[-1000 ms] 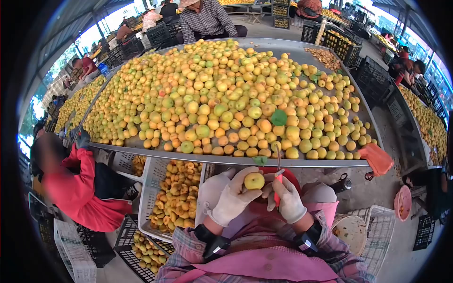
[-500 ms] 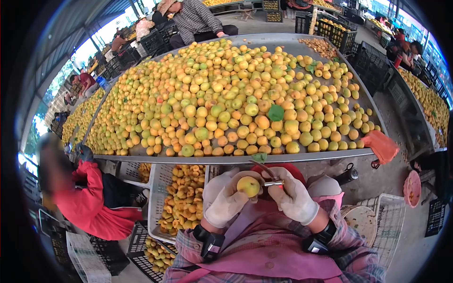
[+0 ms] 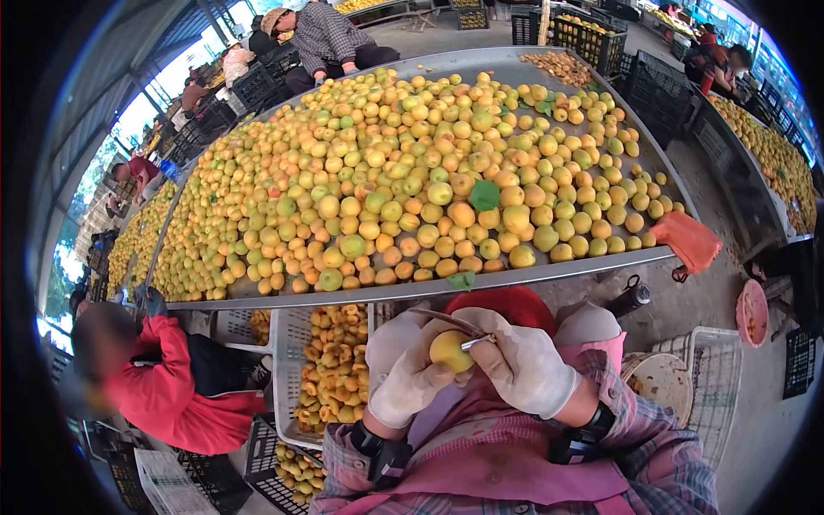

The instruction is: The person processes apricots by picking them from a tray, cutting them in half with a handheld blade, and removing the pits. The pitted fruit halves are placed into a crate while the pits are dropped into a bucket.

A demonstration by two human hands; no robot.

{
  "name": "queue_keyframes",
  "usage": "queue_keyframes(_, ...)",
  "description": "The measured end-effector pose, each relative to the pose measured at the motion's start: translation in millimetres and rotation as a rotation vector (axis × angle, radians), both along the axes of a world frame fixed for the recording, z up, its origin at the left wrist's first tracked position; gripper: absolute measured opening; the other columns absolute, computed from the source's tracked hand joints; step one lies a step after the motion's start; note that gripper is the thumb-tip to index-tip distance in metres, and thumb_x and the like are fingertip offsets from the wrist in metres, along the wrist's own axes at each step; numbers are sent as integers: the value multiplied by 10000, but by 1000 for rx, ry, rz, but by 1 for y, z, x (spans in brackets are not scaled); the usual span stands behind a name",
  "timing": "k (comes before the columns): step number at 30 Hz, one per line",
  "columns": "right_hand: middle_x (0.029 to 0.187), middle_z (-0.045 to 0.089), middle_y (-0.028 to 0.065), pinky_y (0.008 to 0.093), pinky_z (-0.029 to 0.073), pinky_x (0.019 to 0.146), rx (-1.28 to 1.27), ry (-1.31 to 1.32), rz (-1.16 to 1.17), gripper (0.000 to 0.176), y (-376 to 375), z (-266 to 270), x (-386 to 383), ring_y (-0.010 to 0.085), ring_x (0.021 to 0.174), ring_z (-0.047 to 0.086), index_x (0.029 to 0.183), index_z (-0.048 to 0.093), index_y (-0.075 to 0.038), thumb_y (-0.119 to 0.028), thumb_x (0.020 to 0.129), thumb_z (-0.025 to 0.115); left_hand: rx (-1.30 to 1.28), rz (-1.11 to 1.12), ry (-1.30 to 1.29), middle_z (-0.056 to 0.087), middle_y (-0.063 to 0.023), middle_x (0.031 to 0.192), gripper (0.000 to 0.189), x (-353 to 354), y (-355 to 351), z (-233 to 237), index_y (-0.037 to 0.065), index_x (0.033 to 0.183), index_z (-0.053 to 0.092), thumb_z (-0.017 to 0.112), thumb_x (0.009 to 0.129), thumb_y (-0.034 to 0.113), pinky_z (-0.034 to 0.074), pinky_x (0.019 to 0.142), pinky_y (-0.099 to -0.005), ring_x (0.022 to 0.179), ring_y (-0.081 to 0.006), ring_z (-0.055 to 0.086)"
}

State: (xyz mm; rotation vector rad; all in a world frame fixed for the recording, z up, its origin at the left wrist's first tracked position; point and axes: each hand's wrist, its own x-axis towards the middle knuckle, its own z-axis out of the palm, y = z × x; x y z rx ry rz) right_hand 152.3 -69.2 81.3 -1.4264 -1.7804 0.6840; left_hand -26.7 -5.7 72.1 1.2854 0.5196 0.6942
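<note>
My left hand [image 3: 408, 378], in a white glove, is closed round a yellow apricot [image 3: 451, 353] above my lap. In my gloved right hand [image 3: 532, 369] is a small knife [image 3: 477, 342]; its shiny metal part touches the apricot's right side. A curved brown strip, seemingly part of the same tool, reaches up and left over the fruit. My right fingers hide much of the tool. Just beyond both hands, a red container [image 3: 505, 303] sits between my knees, partly covered by them.
A metal-rimmed table [image 3: 412, 293] heaped with apricots [image 3: 343, 189] spans the front. To my left stands a white crate [image 3: 288, 378] of split apricots, beside a person in a red jacket [image 3: 184, 390]. An orange bag [image 3: 689, 242], a flask [image 3: 631, 296] and a bucket [image 3: 661, 382] are rightward.
The knife's metal part has come leftward against the apricot, and my hands are closer together. The view has shifted slightly, moving the table leftward in the picture.
</note>
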Motion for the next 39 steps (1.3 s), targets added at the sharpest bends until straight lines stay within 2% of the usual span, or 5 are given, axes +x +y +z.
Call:
queue_keyframes(8, 900, 676, 148, 404, 525, 604, 205, -88, -28, 433, -4, 14, -3, 365, 718, 664, 1340, 461, -1, -274, 1006, 508, 414, 134, 201, 575, -42, 748, 855, -3, -1, 10, -23, 1024, 658, 489, 834, 793, 406, 638, -255, 733, -137, 516)
queue_keyframes(22, 682, 614, 122, 411, 468, 489, 213, 49, -52, 450, 7, -20, 2, 296, 564, 626, 1363, 415, 8, -243, 1003, 517, 55, 59, 34, 599, -8, 862, 828, 10, -5, -1, -10, 1224, 510, 674, 802, 683, 429, 582, -209, 707, -68, 547)
queue_keyframes(27, 608, 440, 7, 340, 395, 402, -773, 1112, -25, 330, 9, -25, 22, 131, 423, 436, 1125, 505, -149, -454, 1036, 416, 620, 80, 409, 610, -67, 980, 617, 27, 17, -23, 19, 1279, 489, 634, 923, 501, 494, 672, -283, 810, -148, 604)
queue_keyframes(36, 567, 306, -56, 250, 231, 404, -923, 1512, 123, 498, 1, -31, 39, 93, 405, 223, 803, 421, -153, -603, 1001, 340, 306, 41, 136, 592, -74, 1103, 573, 32, 20, -59, 51, 1313, 471, 686, 911, 397, 487, 816, -301, 936, -192, 579)
queue_keyframes(39, 587, 466, -5, 305, 351, 416, -520, 927, -161, 407, 6, -22, 51, 131, 439, 439, 956, 577, -81, -471, 999, 472, -166, -15, -64, 588, -62, 1143, 603, 19, 21, -61, 52, 1362, 458, 731, 885, 301, 461, 712, -215, 897, -124, 564)
